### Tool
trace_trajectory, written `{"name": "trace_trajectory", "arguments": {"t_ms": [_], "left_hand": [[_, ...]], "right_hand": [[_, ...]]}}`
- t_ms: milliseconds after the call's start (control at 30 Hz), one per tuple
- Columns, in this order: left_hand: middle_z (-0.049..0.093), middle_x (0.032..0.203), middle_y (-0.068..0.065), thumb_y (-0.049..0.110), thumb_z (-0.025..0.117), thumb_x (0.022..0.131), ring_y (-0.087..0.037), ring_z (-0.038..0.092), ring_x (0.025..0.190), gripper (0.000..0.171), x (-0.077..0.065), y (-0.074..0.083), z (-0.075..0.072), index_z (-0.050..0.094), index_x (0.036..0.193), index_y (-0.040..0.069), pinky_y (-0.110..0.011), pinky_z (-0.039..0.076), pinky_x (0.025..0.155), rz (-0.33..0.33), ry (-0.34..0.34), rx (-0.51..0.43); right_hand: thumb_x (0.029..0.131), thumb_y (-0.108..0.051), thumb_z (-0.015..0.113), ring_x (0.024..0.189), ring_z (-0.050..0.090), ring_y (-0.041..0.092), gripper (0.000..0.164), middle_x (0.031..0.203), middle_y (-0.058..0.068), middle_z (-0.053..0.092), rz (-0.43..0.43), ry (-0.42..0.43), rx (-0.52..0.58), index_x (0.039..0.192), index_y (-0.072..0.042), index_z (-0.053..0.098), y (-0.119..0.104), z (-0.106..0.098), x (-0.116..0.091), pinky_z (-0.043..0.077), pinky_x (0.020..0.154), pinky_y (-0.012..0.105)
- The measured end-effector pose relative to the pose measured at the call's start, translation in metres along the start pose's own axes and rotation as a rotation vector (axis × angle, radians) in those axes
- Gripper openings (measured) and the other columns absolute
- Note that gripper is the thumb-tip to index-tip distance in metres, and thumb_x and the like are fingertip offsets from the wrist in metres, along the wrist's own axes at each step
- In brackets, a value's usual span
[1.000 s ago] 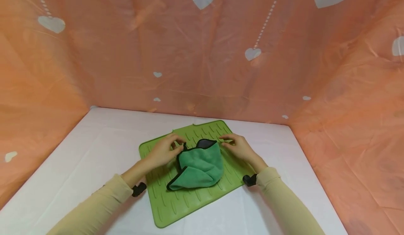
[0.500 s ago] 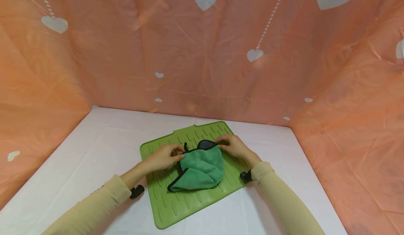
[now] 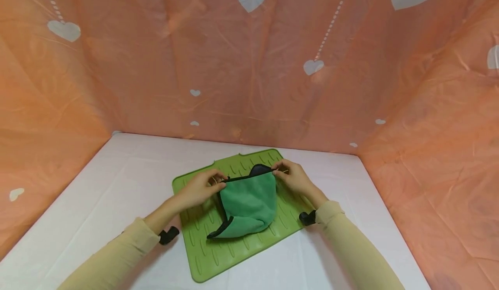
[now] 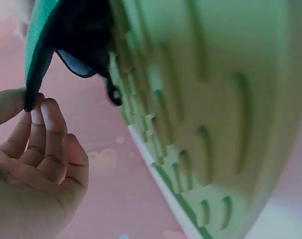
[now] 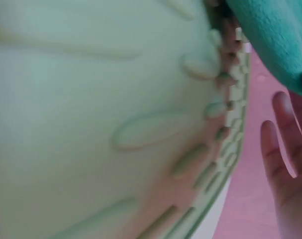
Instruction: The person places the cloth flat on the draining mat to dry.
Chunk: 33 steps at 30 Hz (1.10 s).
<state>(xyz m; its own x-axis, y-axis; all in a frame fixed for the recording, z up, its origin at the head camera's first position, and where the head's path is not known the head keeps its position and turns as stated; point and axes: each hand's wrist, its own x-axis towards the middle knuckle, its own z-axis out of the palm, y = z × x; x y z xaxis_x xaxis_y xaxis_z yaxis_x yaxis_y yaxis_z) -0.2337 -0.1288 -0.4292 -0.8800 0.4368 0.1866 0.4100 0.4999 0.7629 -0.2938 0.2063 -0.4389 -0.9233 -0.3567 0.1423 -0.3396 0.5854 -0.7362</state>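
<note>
A folded green towel with black edging lies across the ribbed green mat in the head view, its top edge lifted and stretched straight. A dark flap of its reverse side shows behind that edge. The left hand pinches the towel's upper left corner between thumb and fingers; in the left wrist view, this hand grips the black edging from both sides. At the upper right corner, the right hand pinches the edge. The right wrist view catches the towel with fingers below it, their tips partly cut off.
The mat sits at an angle on a white tabletop. Orange sheeting with white hearts rises behind and on both sides. Black camera mounts are worn at both wrists.
The right hand has come onto the towel's upper right corner and taken hold. The left hand now pinches the other corner. Between them, the top edge has risen and straightened.
</note>
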Motion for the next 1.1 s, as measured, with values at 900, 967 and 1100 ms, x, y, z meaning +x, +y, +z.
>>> {"name": "trace_trajectory", "arguments": {"t_ms": [900,967,1100], "left_hand": [[0.069,0.098,-0.006,0.01,0.07,0.099,-0.021,0.066,0.083,0.018,-0.019,-0.037,-0.037,0.073,0.115,0.004,-0.041,0.054,0.066,-0.168,0.06,0.394],[0.069,0.097,-0.006,0.011,0.069,0.1,-0.021,0.066,0.084,0.019,-0.02,-0.038,-0.036,0.072,0.117,0.003,-0.04,0.054,0.067,-0.175,0.05,0.367],[0.069,0.099,-0.004,0.015,0.067,0.102,-0.021,0.067,0.087,0.025,-0.026,-0.037,-0.033,0.069,0.122,0.001,-0.038,0.053,0.067,-0.19,0.064,0.283]], "right_hand": [[0.108,-0.013,0.059,0.13,0.061,0.032,0.039,0.144,0.014,0.062,-0.159,-0.239,-0.06,0.146,-0.005,0.059,-0.034,0.053,0.024,0.052,0.104,0.045],[0.107,-0.012,0.059,0.129,0.061,0.032,0.039,0.142,0.015,0.063,-0.159,-0.235,-0.046,0.146,-0.004,0.059,-0.035,0.052,0.024,0.053,0.103,0.045],[0.107,-0.01,0.058,0.123,0.064,0.034,0.036,0.134,0.017,0.067,-0.124,-0.167,0.028,0.142,-0.002,0.062,-0.035,0.044,0.024,0.055,0.098,0.044]]}}
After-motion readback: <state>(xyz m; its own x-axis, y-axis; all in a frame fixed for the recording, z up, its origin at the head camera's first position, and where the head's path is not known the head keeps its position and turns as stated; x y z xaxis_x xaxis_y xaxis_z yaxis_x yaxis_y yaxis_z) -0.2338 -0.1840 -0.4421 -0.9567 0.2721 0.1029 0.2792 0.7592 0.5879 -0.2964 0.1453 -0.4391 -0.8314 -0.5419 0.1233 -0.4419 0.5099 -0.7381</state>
